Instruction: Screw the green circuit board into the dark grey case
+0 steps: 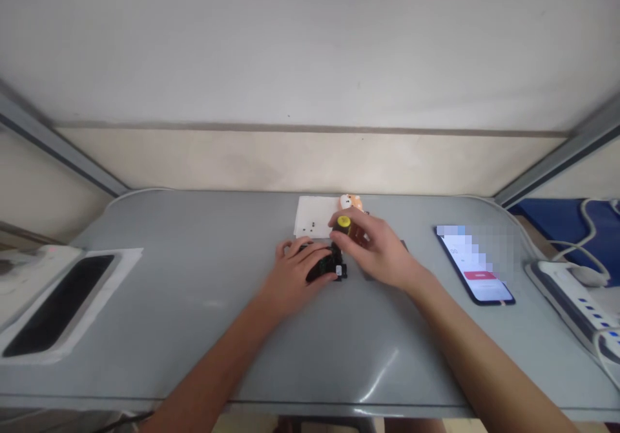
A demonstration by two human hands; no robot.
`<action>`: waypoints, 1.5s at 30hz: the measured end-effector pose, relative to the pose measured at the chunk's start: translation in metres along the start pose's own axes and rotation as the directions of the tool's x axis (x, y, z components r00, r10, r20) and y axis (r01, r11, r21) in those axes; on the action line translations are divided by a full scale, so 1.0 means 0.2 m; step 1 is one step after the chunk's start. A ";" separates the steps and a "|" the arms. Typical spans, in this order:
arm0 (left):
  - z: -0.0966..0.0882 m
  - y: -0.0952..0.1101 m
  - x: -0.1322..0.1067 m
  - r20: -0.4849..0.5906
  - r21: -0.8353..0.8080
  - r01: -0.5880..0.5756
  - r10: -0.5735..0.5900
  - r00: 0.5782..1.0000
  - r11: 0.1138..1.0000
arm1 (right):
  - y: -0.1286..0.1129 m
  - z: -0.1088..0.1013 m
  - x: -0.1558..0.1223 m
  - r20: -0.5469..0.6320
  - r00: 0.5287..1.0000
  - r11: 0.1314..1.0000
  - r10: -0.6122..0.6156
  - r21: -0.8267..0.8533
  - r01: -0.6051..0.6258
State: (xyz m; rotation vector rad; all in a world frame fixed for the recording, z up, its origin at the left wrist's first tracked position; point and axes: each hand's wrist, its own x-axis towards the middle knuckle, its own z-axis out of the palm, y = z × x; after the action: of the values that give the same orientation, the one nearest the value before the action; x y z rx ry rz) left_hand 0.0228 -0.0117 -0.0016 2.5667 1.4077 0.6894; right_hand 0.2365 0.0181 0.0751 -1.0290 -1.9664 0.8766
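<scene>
Location: compact black device with faint green patches (pixel 320 268), low on the glossy grey counter (pixel 194 329), just nearer than a white paper sheet (pixel 312 210) that bears several tiny dark pieces (pixel 312 225).

Grip, left hand (pixel 290 274): fingers laid across the device's far side, thumb along the near edge; device held between. Grip, right hand (pixel 382 252): thumb and forefinger closed round an upright dark cylindrical tool with a round yellow cap (pixel 343 222), probably a screwdriver handle. Tip hidden; contact with the device cannot be told.

Handling (judged): device likely light, with a stiff shell; any exposed circuitry would be fragile. Smooth counter may let it slide under a sideways push. Best hold is at the outer edges, clear of the green area. Tool looks rigid; its dark sides should offer better purchase than the rounded cap.

Appearance: device mostly black, outline partly covered by fingers; small whitish square (pixel 338 269) at its right end, beside black projecting parts. Finer detail blurred.
</scene>
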 end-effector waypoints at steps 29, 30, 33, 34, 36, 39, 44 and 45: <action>-0.04 0.01 0.02 0.042 -0.074 -0.026 0.029 0.999 0.997 | 0.07 0.18 0.05 -0.211 0.971 0.700 0.114 0.711 0.073; -0.03 0.01 0.02 0.050 -0.072 -0.025 0.028 0.998 0.997 | 0.07 0.18 0.05 -0.217 0.968 0.703 0.124 0.708 0.068; -0.03 0.01 0.02 0.053 -0.057 -0.021 0.024 0.998 0.998 | 0.05 0.18 0.06 -0.229 0.961 0.696 0.155 0.716 0.059; -0.03 0.01 0.02 0.048 -0.052 -0.018 0.021 0.999 0.999 | 0.05 0.18 0.06 -0.219 0.963 0.685 0.158 0.727 0.053; -0.03 0.01 0.01 0.040 -0.045 -0.014 0.016 0.999 0.999 | 0.04 0.17 0.05 -0.188 0.970 0.665 0.152 0.746 0.040; -0.03 0.02 0.01 0.040 -0.035 -0.021 0.023 0.999 0.999 | 0.04 0.16 0.05 -0.163 0.978 0.654 0.133 0.756 0.037; -0.02 0.01 0.00 0.040 -0.022 -0.021 0.022 0.999 1.000 | 0.09 0.17 0.07 -0.216 0.948 0.608 0.234 0.794 0.030; -0.02 0.01 0.00 0.042 -0.022 -0.020 0.021 0.999 1.000 | 0.10 0.17 0.08 -0.232 0.942 0.599 0.245 0.800 0.041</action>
State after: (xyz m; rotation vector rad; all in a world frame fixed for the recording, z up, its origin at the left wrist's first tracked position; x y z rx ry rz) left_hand 0.0221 -0.0131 0.0028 2.5670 1.3555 0.6462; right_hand 0.2095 0.0325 0.0460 -0.6664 -1.0169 1.3814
